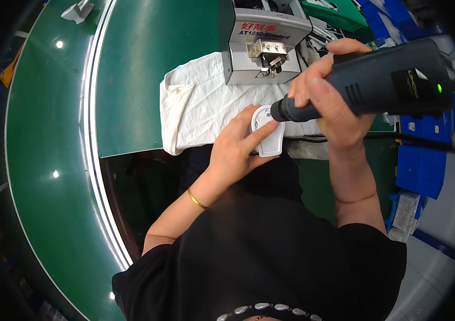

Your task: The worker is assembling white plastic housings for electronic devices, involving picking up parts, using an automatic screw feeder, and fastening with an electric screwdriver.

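My left hand [236, 140] grips a small white plastic housing [271, 147] with a rounded top and a narrower lower end, thumb laid across its face. My right hand [334, 101] is wrapped around a dark grey electric screwdriver [380, 80], which lies almost level with a green light glowing at its rear. The screwdriver's ribbed nose points down-left into the housing's rounded part, close to my left thumb tip. Its bit and whatever it meets there are hidden. Under the housing's far side, a white cloth [206, 107] covers the table's near edge.
A grey screw feeder machine [265, 51] stands on the cloth just beyond my hands. A black cable [420, 140] runs along the right, near blue bins [425, 160]. A green tray [340, 13] holds parts at the back. Left is a green conveyor belt [51, 134] carrying a white part [77, 12].
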`<action>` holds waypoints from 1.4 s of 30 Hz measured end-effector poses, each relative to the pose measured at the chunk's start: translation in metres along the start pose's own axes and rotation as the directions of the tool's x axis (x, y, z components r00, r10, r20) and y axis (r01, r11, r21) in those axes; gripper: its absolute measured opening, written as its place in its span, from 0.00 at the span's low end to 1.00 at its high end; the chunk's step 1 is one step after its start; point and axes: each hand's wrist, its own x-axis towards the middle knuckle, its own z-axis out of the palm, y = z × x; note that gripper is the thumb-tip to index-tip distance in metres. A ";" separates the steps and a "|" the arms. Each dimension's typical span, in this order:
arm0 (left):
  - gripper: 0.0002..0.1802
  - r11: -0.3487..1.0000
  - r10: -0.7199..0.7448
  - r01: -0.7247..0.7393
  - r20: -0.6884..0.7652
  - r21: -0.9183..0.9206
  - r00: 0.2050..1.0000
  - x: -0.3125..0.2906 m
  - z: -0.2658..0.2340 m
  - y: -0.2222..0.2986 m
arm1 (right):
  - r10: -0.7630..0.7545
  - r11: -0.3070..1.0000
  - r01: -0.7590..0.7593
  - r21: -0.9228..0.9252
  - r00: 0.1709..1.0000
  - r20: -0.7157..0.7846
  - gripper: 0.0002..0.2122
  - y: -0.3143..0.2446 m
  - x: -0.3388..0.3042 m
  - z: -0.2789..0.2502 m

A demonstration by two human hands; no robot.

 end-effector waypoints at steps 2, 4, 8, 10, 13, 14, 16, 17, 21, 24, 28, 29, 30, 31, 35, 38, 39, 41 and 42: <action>0.38 0.994 0.046 -0.046 0.009 0.100 0.999 0.009 -0.007 0.011 | 0.005 0.988 0.014 0.154 0.992 -0.124 0.19 0.010 0.002 -0.020; 0.33 0.960 0.178 -0.187 0.063 0.207 0.982 0.011 -0.012 0.015 | 0.180 0.935 -0.051 0.351 0.921 -0.345 0.17 0.017 0.009 -0.054; 0.22 0.946 0.161 -0.254 0.385 0.203 0.909 0.020 -0.039 0.027 | 0.509 0.845 -0.495 0.202 0.630 -0.586 0.12 0.060 0.010 -0.166; 0.18 0.926 0.155 -0.275 0.403 0.259 0.902 0.027 -0.059 0.036 | 0.559 0.762 -0.646 0.038 0.628 -0.542 0.10 0.114 -0.019 -0.241; 0.18 0.878 0.137 -0.298 0.398 0.376 0.907 0.030 -0.082 0.024 | 0.637 0.679 -0.725 0.113 0.505 -0.582 0.08 0.170 -0.049 -0.282; 0.19 0.865 0.139 -0.309 0.402 0.395 0.905 0.029 -0.091 0.018 | 0.622 0.668 -0.741 0.077 0.497 -0.605 0.09 0.180 -0.053 -0.284; 0.20 0.918 0.008 -0.123 0.294 0.377 0.956 0.030 -0.116 0.018 | 0.616 0.620 -0.784 0.033 0.460 -0.639 0.10 0.201 -0.065 -0.296; 0.21 0.950 -0.136 0.070 0.202 0.304 0.970 0.030 -0.130 0.016 | 0.628 0.584 -0.811 0.022 0.435 -0.645 0.11 0.211 -0.069 -0.304; 0.24 0.931 -0.131 0.274 -0.480 0.240 0.867 0.044 -0.203 -0.041 | 0.622 0.591 -0.805 -0.041 0.488 -0.613 0.14 0.230 -0.067 -0.313; 0.23 0.828 -0.294 0.549 -0.742 0.117 0.602 0.050 -0.270 -0.126 | 0.494 0.641 -0.746 -0.182 0.582 -0.646 0.15 0.247 -0.066 -0.317; 0.24 0.634 -0.169 0.728 -0.873 0.259 0.458 0.023 -0.321 -0.230 | 0.502 0.609 -0.709 -0.355 0.691 -0.520 0.19 0.272 -0.059 -0.333; 0.21 0.592 -0.229 0.770 -0.866 0.238 0.444 0.035 -0.316 -0.231 | 0.521 0.572 -0.740 -0.353 0.661 -0.540 0.20 0.276 -0.070 -0.346; 0.16 0.510 -0.374 0.840 -0.832 0.185 0.410 0.045 -0.317 -0.231 | 0.499 0.552 -0.737 -0.391 0.667 -0.553 0.22 0.282 -0.083 -0.356; 0.13 0.495 -0.306 0.836 -0.853 0.236 0.422 0.051 -0.310 -0.225 | 0.494 0.466 -0.766 -0.443 0.640 -0.588 0.24 0.283 -0.091 -0.362; 0.31 0.466 -0.304 0.862 -0.879 0.199 0.367 0.023 -0.304 -0.205 | 0.381 0.217 -0.685 -0.695 0.715 -0.586 0.29 0.273 -0.073 -0.344; 0.33 0.439 -0.301 0.869 -0.873 0.230 0.383 -0.013 -0.308 -0.195 | 0.227 0.259 -0.599 -0.758 0.801 -0.555 0.28 0.227 -0.055 -0.282; 0.33 0.445 -0.317 0.857 -0.849 0.261 0.423 -0.018 -0.306 -0.191 | 0.179 0.500 -0.533 -0.682 0.835 -0.521 0.25 0.210 -0.063 -0.275; 0.32 0.527 -0.413 0.823 -0.782 0.213 0.467 -0.027 -0.299 -0.171 | 0.257 0.769 -0.451 -0.454 0.867 -0.426 0.21 0.203 -0.067 -0.246; 0.25 0.507 -0.510 0.847 -0.736 0.161 0.446 -0.028 -0.301 -0.148 | 0.213 0.779 -0.385 -0.494 0.905 -0.369 0.21 0.178 -0.065 -0.212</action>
